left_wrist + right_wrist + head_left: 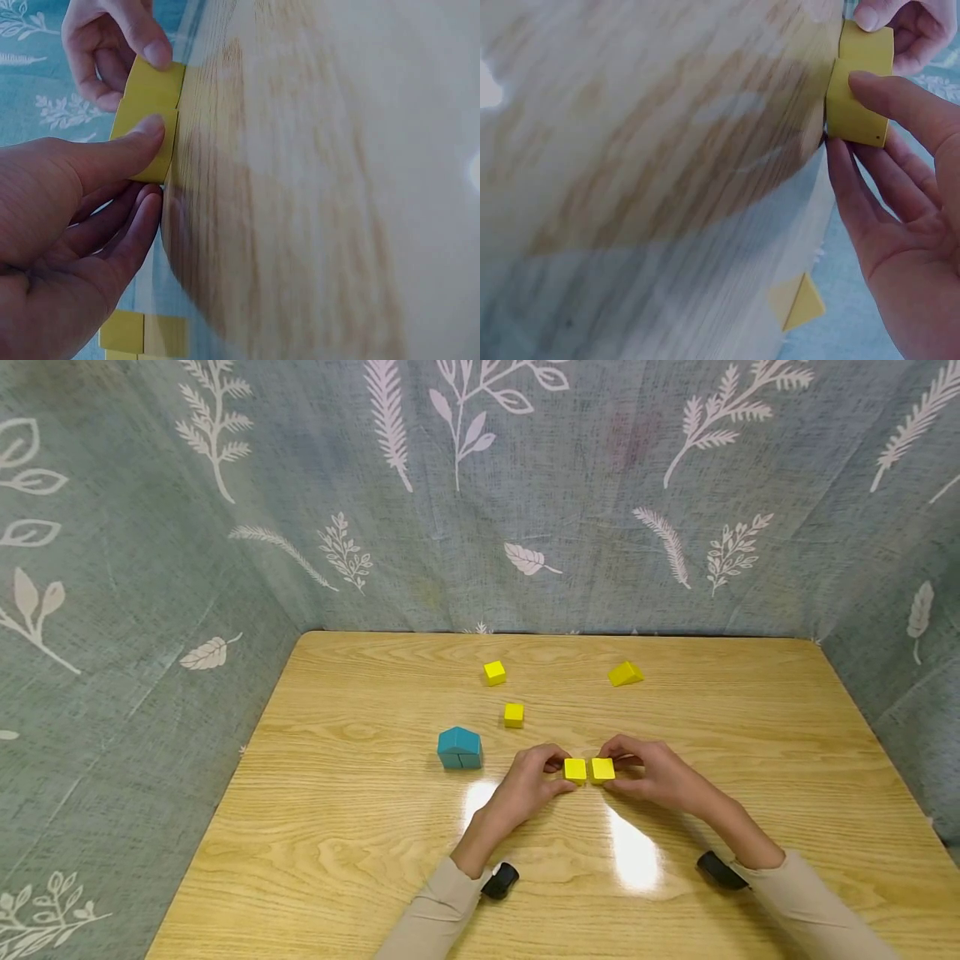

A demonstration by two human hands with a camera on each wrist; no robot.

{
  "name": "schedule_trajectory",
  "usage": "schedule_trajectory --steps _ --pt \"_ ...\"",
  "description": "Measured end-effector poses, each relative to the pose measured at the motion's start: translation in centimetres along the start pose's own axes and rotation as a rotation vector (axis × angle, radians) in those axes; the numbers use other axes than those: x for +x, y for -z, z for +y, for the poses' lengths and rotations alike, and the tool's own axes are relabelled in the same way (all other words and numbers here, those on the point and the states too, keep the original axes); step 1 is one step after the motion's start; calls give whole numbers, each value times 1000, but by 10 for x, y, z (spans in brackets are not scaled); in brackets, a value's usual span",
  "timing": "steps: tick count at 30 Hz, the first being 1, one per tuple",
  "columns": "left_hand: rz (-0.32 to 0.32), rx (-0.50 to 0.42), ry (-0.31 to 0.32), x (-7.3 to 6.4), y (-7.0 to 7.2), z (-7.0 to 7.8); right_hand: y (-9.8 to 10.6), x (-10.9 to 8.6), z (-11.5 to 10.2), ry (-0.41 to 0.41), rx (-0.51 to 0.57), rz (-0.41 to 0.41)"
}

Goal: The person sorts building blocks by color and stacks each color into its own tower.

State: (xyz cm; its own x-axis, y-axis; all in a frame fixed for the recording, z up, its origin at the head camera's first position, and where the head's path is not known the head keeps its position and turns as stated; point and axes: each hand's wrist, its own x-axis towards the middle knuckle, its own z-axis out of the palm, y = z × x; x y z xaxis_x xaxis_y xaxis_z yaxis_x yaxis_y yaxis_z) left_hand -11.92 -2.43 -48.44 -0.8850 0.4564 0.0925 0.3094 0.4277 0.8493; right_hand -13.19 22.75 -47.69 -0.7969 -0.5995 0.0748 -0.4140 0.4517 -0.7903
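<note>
hands [525, 787] angle inward, each pinching a yellow cube [575, 770]

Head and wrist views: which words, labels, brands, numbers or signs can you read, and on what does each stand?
No readable text in any view.
Yellow cube in the right hand: a tiny dark dot in the right wrist view, too small to identify.
Patterned cloth: white leaf and branch prints, no lettering visible.
Black devices at the wrists: too small to make out any marking.
</note>
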Motion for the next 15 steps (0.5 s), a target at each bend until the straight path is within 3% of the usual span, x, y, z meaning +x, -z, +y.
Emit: schedule_trajectory --steps 15 --pt "-2 10 -9 0 0 -1 -4 5 -3 4 -20 -32"
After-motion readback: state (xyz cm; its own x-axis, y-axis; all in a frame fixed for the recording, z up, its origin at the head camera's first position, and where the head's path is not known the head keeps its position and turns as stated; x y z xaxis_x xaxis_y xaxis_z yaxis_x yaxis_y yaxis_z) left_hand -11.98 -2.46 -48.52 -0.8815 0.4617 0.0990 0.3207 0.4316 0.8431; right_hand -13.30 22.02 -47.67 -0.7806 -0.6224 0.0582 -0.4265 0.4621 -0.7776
